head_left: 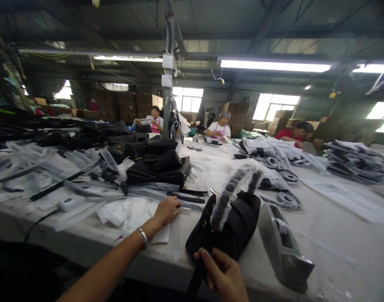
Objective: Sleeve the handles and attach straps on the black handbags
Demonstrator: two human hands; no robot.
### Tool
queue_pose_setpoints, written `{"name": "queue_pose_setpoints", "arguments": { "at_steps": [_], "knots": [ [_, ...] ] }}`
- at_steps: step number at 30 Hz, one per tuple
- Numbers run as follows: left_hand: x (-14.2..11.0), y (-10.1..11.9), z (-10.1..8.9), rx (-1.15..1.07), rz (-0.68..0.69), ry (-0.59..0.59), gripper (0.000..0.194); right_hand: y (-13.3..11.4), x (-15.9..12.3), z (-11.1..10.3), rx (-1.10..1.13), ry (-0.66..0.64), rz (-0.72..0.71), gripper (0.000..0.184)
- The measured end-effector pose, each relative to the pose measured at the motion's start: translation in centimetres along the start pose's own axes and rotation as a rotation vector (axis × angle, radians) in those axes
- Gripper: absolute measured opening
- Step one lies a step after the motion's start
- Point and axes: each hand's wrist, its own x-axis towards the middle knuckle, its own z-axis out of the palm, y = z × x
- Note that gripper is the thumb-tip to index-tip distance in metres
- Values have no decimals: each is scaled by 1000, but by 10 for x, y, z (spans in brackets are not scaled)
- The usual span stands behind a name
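Observation:
A black handbag [225, 235] stands at the table's front edge, its raised handles [225, 203] wrapped in clear plastic film. My right hand [223, 270] is closed at the near side of the bag, thumb and forefinger pinching a black strap [195, 279] that hangs down. To the left of the bag, my left hand [167, 211] reaches over the table with curled fingers, beside a plastic-covered black strap [185, 199] and some white sheets [129, 214]. What lies under those fingers is hidden. A silver bracelet [143, 238] circles my left wrist.
A grey tape dispenser [284, 251] stands right of the bag. Stacked black bags [159, 167] and plastic-wrapped straps [75, 176] cover the table's left side. Wrapped bundles [357, 161] lie at the right. Several people sit or stand across the table, near a metal post [167, 105].

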Motion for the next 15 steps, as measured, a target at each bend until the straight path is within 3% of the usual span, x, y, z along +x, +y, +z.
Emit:
{"name": "queue_pose_setpoints", "arguments": {
  "at_steps": [3,10,15],
  "knots": [
    [3,6,-14,-201,-7,87,15,0,0,0,-3,-15,5,53],
    [9,13,-37,-667,-204,300,52,-9,-2,2,-6,-41,-1,56],
    [-8,15,-34,-758,-288,263,54,-7,-2,3,-12,-46,-6,58]
  ]
}}
